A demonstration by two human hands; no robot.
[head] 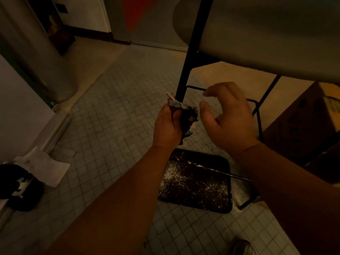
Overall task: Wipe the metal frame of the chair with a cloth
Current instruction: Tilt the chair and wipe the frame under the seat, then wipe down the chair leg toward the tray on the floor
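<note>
1. Gripping a crumpled cloth [185, 117], the left hand [168, 127] is curling its fingers round the bundle and holding it against the lower part of a black metal chair leg [185, 70].
2. Hovering just to the 3 o'clock side of the cloth, the right hand [230, 118] is lying loose, fingers relaxed and slightly bent, holding nothing; whether its thumb is touching the cloth cannot be told.
3. Running from 12 o'clock down toward the centre, the chair leg is meeting the cloth at its lower end, while thin black rungs [257, 111] of the frame are stretching behind the right hand toward 3 o'clock.
4. Filling the 1 to 2 o'clock area, the pale chair seat [266, 37] is showing its underside.
5. Lying on the tiled floor [110, 116] at 6 o'clock, under the forearms, a dark square mat [195, 183] is showing white specks.
6. Sitting at 3 o'clock, a brown cardboard box [301, 122] is standing beside the frame.
7. Resting at 8 o'clock, a white paper sheet [46, 168] is lying next to a dark object that cannot be identified.
</note>
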